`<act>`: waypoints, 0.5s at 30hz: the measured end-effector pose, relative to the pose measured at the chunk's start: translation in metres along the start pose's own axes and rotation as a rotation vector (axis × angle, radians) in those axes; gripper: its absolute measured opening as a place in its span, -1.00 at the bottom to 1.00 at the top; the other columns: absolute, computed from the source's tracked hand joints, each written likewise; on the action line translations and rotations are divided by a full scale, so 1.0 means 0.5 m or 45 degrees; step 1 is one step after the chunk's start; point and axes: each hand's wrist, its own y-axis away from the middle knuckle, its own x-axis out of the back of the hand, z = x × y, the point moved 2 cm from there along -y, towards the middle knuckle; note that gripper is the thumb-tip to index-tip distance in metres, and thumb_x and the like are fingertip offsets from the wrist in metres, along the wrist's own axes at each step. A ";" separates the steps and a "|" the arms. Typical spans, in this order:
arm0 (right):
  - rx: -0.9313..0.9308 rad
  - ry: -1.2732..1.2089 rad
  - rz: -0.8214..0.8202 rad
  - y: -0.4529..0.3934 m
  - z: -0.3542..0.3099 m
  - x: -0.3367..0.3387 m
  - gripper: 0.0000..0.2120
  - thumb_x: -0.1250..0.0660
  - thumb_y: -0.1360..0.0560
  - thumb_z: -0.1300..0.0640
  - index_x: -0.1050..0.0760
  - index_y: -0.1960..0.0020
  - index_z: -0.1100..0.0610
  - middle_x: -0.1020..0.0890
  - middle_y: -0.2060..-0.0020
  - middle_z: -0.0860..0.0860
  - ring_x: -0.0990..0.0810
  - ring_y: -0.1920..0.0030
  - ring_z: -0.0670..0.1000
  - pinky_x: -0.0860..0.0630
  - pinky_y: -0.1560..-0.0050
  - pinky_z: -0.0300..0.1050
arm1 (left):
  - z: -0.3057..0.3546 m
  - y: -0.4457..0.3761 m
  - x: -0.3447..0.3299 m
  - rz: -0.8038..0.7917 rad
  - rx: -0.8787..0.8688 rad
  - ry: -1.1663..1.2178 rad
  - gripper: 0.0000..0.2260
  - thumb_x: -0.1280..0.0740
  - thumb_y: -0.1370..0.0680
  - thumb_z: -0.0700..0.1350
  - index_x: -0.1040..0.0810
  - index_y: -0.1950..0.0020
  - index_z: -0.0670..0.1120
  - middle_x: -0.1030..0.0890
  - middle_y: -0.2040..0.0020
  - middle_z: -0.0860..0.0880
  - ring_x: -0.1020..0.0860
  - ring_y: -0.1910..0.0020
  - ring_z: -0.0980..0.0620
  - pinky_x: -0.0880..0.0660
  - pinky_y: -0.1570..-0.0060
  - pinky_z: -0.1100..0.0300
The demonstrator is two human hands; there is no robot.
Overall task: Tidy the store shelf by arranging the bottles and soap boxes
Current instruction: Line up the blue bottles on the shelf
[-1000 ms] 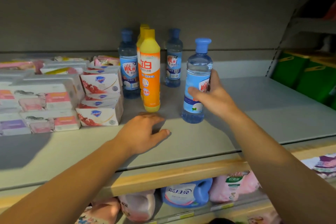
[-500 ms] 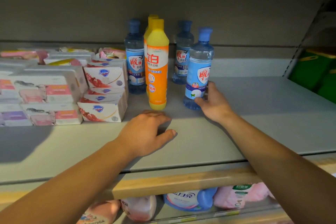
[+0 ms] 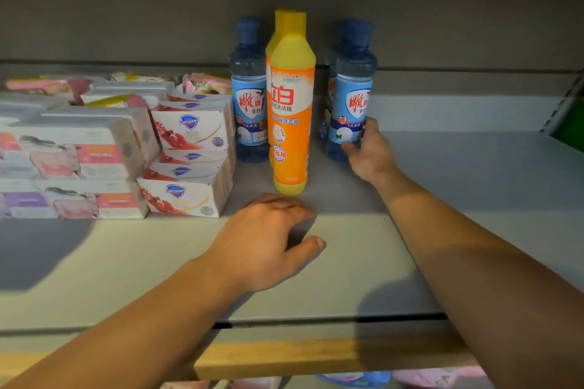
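On the grey shelf point(image 3: 474, 199) stand an orange-yellow dish soap bottle point(image 3: 292, 104) with a second yellow one just behind it, and a blue-capped clear bottle point(image 3: 249, 95) to their left. My right hand point(image 3: 368, 151) grips the lower part of another blue-capped bottle point(image 3: 354, 88), which stands upright right of the orange one, directly in front of a further blue bottle that it mostly hides. My left hand point(image 3: 268, 240) rests on the shelf in front of the orange bottle, fingers loosely bent, holding nothing. White Safeguard soap boxes point(image 3: 189, 161) are stacked left of the bottles.
More soap boxes with pink and purple labels point(image 3: 72, 161) fill the shelf's left side in stacks. The shelf's back wall point(image 3: 442, 9) rises close behind the bottles. A wooden front strip point(image 3: 316, 357) edges the shelf, with pouches on the shelf below.
My right hand has slid the blue-capped bottle back and left, from the open shelf into line in front of the rear blue bottle. My left hand stayed in place.
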 end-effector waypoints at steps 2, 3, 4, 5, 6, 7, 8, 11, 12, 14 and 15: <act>0.009 -0.021 0.010 0.000 0.003 -0.004 -0.52 -0.35 -0.55 0.19 -0.28 -0.41 0.16 -0.53 -0.31 0.11 -0.52 -0.26 0.15 -0.36 -0.08 -0.17 | 0.000 -0.001 0.000 0.009 -0.005 0.000 -0.55 -0.21 -0.53 0.28 -0.54 -0.30 0.09 -0.57 -0.26 0.13 -0.44 -0.29 0.09 -0.38 -0.28 0.18; 0.015 -0.020 0.013 0.001 0.004 -0.004 -0.52 -0.35 -0.55 0.18 -0.28 -0.41 0.16 -0.53 -0.31 0.11 -0.52 -0.26 0.15 -0.35 -0.07 -0.17 | 0.000 -0.001 0.000 0.011 -0.009 0.001 -0.55 -0.21 -0.53 0.28 -0.54 -0.30 0.08 -0.57 -0.26 0.14 -0.44 -0.29 0.09 -0.38 -0.28 0.18; 0.022 -0.017 0.014 0.002 0.006 -0.002 -0.51 -0.35 -0.55 0.17 -0.28 -0.42 0.15 -0.53 -0.31 0.10 -0.52 -0.25 0.14 -0.35 -0.07 -0.18 | 0.000 -0.001 0.001 0.011 -0.012 0.001 -0.55 -0.21 -0.52 0.28 -0.54 -0.30 0.08 -0.57 -0.26 0.14 -0.45 -0.29 0.09 -0.38 -0.28 0.18; 0.026 -0.016 0.016 0.003 0.006 -0.001 -0.50 -0.36 -0.54 0.17 -0.28 -0.42 0.15 -0.54 -0.31 0.10 -0.52 -0.25 0.14 -0.35 -0.06 -0.19 | 0.000 0.000 0.001 0.010 -0.016 0.001 -0.54 -0.20 -0.52 0.29 -0.54 -0.29 0.08 -0.57 -0.25 0.13 -0.45 -0.28 0.09 -0.38 -0.27 0.18; 0.029 -0.021 0.017 0.004 0.006 0.000 -0.50 -0.37 -0.54 0.16 -0.28 -0.42 0.15 -0.54 -0.31 0.10 -0.53 -0.24 0.13 -0.36 -0.06 -0.19 | 0.000 0.000 0.001 0.009 -0.020 -0.001 -0.55 -0.20 -0.52 0.28 -0.54 -0.29 0.08 -0.57 -0.25 0.13 -0.45 -0.28 0.09 -0.39 -0.27 0.17; 0.030 -0.031 0.015 0.005 0.005 0.001 -0.49 -0.37 -0.54 0.16 -0.28 -0.42 0.15 -0.54 -0.31 0.10 -0.54 -0.24 0.13 -0.37 -0.06 -0.19 | 0.000 0.001 0.001 0.013 -0.023 -0.003 -0.56 -0.22 -0.53 0.28 -0.55 -0.29 0.08 -0.58 -0.25 0.13 -0.45 -0.28 0.09 -0.39 -0.26 0.17; 0.027 -0.042 0.013 0.006 0.004 0.001 -0.49 -0.38 -0.53 0.16 -0.29 -0.42 0.15 -0.55 -0.30 0.09 -0.54 -0.24 0.12 -0.38 -0.07 -0.19 | -0.001 0.001 0.000 0.018 -0.023 -0.005 -0.58 -0.23 -0.54 0.27 -0.55 -0.28 0.08 -0.58 -0.24 0.12 -0.46 -0.27 0.08 -0.39 -0.26 0.17; 0.017 -0.052 0.008 0.009 0.005 0.004 -0.49 -0.40 -0.53 0.12 -0.31 -0.41 0.15 -0.55 -0.30 0.09 -0.55 -0.24 0.12 -0.41 -0.09 -0.15 | -0.002 0.000 0.000 0.027 -0.018 0.001 -0.57 -0.22 -0.52 0.27 -0.56 -0.25 0.06 -0.59 -0.22 0.10 -0.47 -0.26 0.06 -0.40 -0.25 0.15; 0.004 -0.049 0.008 0.012 0.006 0.006 -0.49 -0.40 -0.53 0.09 -0.32 -0.41 0.15 -0.56 -0.30 0.09 -0.55 -0.24 0.11 -0.41 -0.09 -0.16 | -0.002 0.000 0.000 0.024 -0.015 0.008 -0.56 -0.21 -0.51 0.28 -0.57 -0.25 0.06 -0.60 -0.21 0.10 -0.47 -0.26 0.06 -0.40 -0.25 0.15; -0.040 -0.038 0.005 0.017 0.005 0.013 -0.46 -0.39 -0.52 0.04 -0.32 -0.42 0.15 -0.55 -0.30 0.09 -0.54 -0.25 0.12 -0.38 -0.07 -0.19 | -0.005 0.000 0.000 0.027 -0.016 0.022 -0.55 -0.21 -0.51 0.28 -0.57 -0.25 0.06 -0.60 -0.22 0.09 -0.47 -0.26 0.06 -0.40 -0.25 0.18; -0.069 -0.026 -0.009 0.023 0.004 0.018 -0.44 -0.38 -0.52 0.00 -0.30 -0.44 0.16 -0.54 -0.31 0.10 -0.53 -0.26 0.13 -0.36 -0.07 -0.20 | -0.006 -0.001 -0.001 0.027 -0.017 0.026 -0.56 -0.23 -0.52 0.27 -0.57 -0.26 0.06 -0.60 -0.23 0.10 -0.47 -0.27 0.06 -0.39 -0.26 0.19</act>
